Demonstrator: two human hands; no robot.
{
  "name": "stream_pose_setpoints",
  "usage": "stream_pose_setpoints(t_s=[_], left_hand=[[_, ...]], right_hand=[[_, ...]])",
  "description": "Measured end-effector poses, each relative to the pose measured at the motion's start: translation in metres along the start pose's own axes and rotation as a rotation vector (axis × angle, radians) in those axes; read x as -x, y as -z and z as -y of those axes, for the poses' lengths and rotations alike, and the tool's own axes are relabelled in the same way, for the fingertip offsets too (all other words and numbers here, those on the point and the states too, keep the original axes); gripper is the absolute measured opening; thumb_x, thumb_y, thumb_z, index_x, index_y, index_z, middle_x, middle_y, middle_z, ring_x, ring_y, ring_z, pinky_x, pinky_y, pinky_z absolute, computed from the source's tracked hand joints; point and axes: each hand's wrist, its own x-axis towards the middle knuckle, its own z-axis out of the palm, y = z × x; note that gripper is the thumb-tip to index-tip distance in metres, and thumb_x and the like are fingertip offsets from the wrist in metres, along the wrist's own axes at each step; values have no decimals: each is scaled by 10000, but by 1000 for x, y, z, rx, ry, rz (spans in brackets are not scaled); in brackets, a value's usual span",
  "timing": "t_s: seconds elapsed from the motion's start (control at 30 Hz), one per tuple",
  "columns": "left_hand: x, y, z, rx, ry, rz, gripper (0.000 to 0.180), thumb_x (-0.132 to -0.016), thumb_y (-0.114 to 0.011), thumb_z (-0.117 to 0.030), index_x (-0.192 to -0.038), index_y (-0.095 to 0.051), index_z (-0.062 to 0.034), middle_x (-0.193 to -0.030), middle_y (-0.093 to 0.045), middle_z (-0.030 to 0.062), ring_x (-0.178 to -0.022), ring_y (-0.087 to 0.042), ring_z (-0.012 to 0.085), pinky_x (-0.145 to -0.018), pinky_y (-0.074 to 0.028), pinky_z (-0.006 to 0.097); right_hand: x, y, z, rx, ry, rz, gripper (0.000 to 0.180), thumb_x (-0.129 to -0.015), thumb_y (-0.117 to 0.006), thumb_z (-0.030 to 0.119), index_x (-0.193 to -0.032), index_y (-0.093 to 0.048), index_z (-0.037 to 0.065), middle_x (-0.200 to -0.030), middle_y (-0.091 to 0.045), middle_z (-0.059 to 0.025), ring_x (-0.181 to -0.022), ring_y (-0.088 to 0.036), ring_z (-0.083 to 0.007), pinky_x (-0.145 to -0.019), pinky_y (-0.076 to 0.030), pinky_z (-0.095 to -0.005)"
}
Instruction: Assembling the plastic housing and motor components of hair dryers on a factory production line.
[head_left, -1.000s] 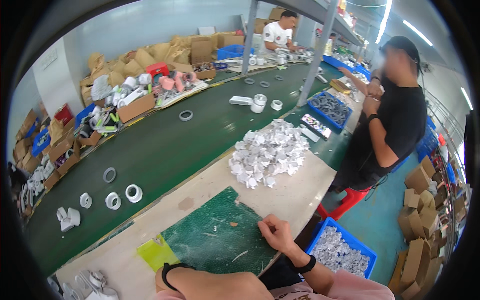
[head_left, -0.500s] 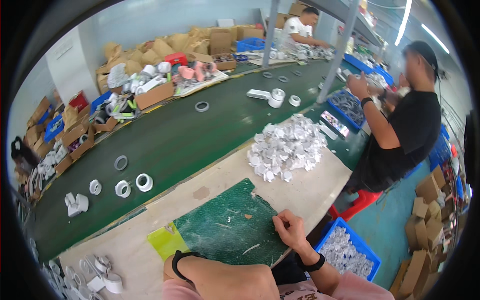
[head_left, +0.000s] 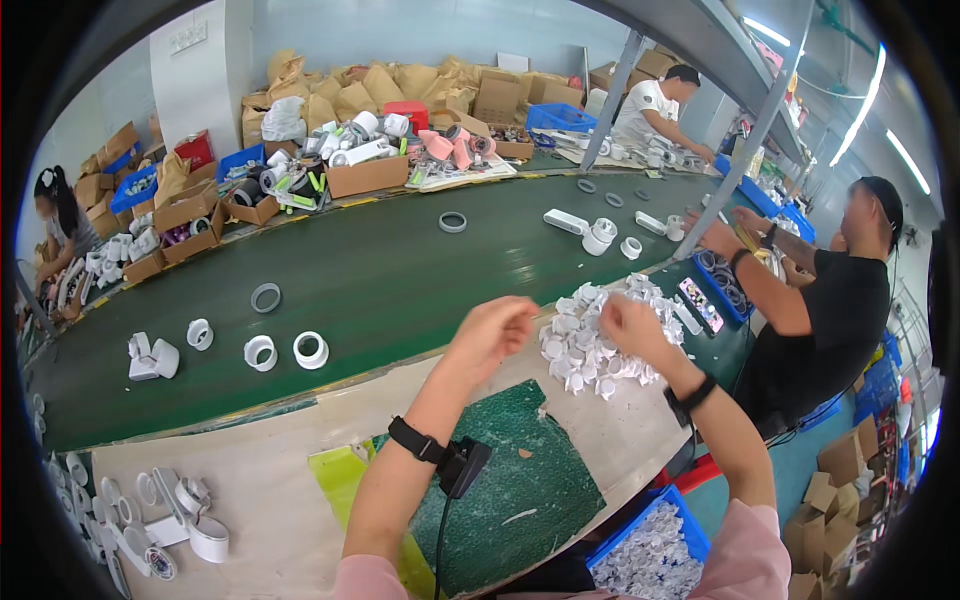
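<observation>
My left hand (head_left: 495, 335) is raised over the far edge of the bench, left of a heap of small white plastic parts (head_left: 585, 345). Its fingers curve loosely toward the heap, and I see nothing in them. At the heap, my right hand (head_left: 642, 330) has its fingers bent closed over the white pieces; whatever they may hold is hidden. Beneath my left forearm lies a green mat (head_left: 530, 460), worn and marked with scraps. A yellow-green sheet (head_left: 340, 475) sticks out from the mat's left side.
Beyond the bench runs a green conveyor belt (head_left: 400, 280) carrying white rings and fittings. A blue crate (head_left: 690, 515) of white pieces stands low by the bench's right edge. White parts (head_left: 190, 520) lie at the near left. A co-worker in black (head_left: 840, 300) stands at right.
Both my hands have moved up and away from the near side of the mat, the right one reaching the white heap. The view has shifted too.
</observation>
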Motion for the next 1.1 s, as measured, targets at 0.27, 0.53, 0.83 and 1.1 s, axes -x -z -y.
stream_pose_setpoints(t_s=[0.27,0.53,0.83,1.1], left_hand=[[-32,60,55,252,84,-197,186,-902,-528,-192,-833,-582,-28,-595,-523,-10,-524,-500,91,-475,-384,238],[-26,50,48,34,276,-141,207,-917,-506,-171,-887,-571,23,-563,-508,34,-468,-454,125,-427,-356,247],[-29,28,58,-304,166,-40,241,-892,-553,-235,-949,-580,-2,-647,-562,52,-558,-511,119,-477,-391,232],[14,-64,72,-619,-149,158,619,-793,-709,-201,-1290,-379,-37,-1022,-564,51,-899,-553,106,-755,-461,251]], right_hand=[[-127,-57,-131,406,-348,-62,460,-702,-652,184,-1082,-447,25,-1216,-469,-255,-1080,-501,-415,-851,-473,-461],[-166,-78,-170,281,-381,92,804,-646,-740,278,-1340,-382,84,-1268,-467,-231,-1142,-491,-377,-971,-399,-435],[-132,-8,-96,-579,-549,300,482,-770,-683,233,-1092,-528,-90,-924,-631,-161,-718,-658,-210,-596,-584,-302],[-21,79,88,-1240,-478,658,492,-902,-547,439,-1131,-528,5,-819,-622,-90,-685,-619,-164,-538,-507,-258]])
